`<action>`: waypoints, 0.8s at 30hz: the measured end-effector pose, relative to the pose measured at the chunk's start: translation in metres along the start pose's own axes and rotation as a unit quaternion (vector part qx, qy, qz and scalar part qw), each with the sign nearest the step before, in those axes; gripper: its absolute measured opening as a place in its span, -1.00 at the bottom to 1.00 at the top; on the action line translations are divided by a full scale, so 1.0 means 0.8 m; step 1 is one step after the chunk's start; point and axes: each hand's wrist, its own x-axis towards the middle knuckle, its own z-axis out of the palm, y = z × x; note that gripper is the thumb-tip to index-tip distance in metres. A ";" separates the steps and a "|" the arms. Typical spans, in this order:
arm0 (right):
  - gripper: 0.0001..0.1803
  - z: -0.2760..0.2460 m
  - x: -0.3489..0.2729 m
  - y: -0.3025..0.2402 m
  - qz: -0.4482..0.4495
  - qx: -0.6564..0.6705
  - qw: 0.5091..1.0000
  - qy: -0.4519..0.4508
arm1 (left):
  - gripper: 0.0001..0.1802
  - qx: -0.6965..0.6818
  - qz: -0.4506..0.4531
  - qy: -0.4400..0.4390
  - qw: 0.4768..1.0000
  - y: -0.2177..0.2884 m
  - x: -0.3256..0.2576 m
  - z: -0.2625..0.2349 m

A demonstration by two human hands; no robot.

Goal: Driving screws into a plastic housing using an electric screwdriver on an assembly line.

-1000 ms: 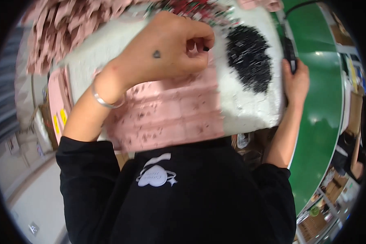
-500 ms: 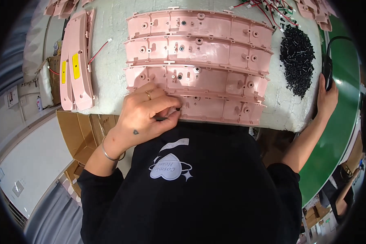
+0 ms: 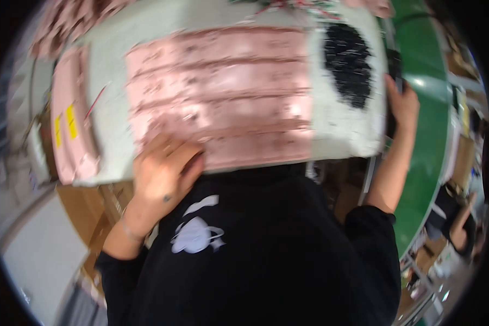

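Observation:
The picture is motion-blurred. Several long pink plastic panels lie in rows on a pale padded worktop. My left hand is at the near left corner of the nearest panel, with its fingers bent over the panel's edge. My right hand is at the worktop's right edge, closed around a black hand tool. A heap of small black screws lies just left of that hand.
A stack of pink panels with yellow stickers sits at the worktop's left end. A green conveyor belt runs along the right. Another person's hand shows at the lower right. Brown cardboard boxes stand below the worktop on the left.
My left hand came down from over the panels' middle to the nearest panel's left corner. My right hand stayed at the right edge with the tool. The view keeps swinging and is blurred now.

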 end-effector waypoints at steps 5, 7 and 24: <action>-0.46 -0.040 -0.040 -0.032 -0.012 0.181 0.983 -0.026 | -0.83 0.029 -0.016 -0.015 0.999 0.009 -0.007 -0.016; -0.51 -0.083 -0.075 -0.035 -0.012 0.340 0.940 -0.006 | -0.81 0.020 0.004 -0.017 1.000 0.009 -0.002 -0.020; -0.74 -0.045 -0.107 -0.194 -0.185 0.722 0.663 0.071 | -0.77 -0.086 0.156 -0.029 0.984 0.041 0.077 -0.005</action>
